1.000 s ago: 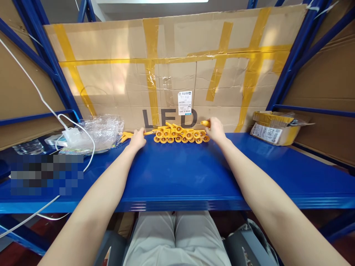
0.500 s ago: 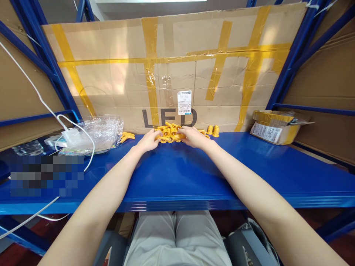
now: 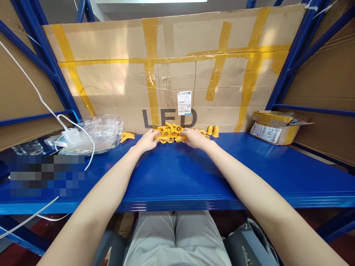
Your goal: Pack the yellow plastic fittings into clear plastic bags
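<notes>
A pile of yellow plastic pieces with hollow round ends lies at the back of the blue shelf, against the cardboard. At the pile's left side, my left hand has its fingers curled on one yellow piece. From the right, my right hand grips another yellow piece at the pile's front, its fingertips partly hidden. More yellow pieces show behind and beyond the right hand. Two yellow pieces stand upright just right of the pile.
Farther left lie several yellow pieces, beside clear plastic wrapping and a white plug with a cable. A small open cardboard box sits at the right. A large taped cardboard sheet closes the back.
My right hand has shifted slightly right, exposing more of the piece at its fingertips and the pile's hollow ends. My left hand has drawn back slightly to the left.
</notes>
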### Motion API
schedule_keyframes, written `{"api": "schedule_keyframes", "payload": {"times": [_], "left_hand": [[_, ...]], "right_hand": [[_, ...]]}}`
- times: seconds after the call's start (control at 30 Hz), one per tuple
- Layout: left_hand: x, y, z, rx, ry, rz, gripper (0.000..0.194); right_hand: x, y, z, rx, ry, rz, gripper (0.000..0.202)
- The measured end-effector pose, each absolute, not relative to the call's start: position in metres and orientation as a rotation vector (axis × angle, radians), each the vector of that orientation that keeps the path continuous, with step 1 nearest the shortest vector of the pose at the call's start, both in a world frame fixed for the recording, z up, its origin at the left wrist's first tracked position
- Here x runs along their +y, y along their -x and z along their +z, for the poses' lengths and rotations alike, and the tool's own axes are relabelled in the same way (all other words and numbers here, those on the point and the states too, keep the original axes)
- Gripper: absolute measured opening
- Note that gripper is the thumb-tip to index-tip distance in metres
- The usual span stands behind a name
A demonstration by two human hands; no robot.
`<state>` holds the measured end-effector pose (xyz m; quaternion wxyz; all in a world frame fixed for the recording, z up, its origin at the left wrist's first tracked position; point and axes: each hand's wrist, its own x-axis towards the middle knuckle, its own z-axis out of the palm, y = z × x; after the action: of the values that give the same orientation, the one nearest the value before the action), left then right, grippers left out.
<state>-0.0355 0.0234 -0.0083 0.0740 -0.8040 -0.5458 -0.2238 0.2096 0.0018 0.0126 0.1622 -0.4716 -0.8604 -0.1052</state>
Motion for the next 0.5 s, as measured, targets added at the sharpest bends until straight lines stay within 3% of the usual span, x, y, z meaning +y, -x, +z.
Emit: {"api": "schedule_keyframes", "payload": {"times": [0.5], "left_hand": [[0.01, 0.015, -0.003, -1.47, 2.55, -0.576, 0.032]], "right_hand": [[0.017, -0.215, 0.004, -2.422, 1.174, -0.029, 0.035]]}}
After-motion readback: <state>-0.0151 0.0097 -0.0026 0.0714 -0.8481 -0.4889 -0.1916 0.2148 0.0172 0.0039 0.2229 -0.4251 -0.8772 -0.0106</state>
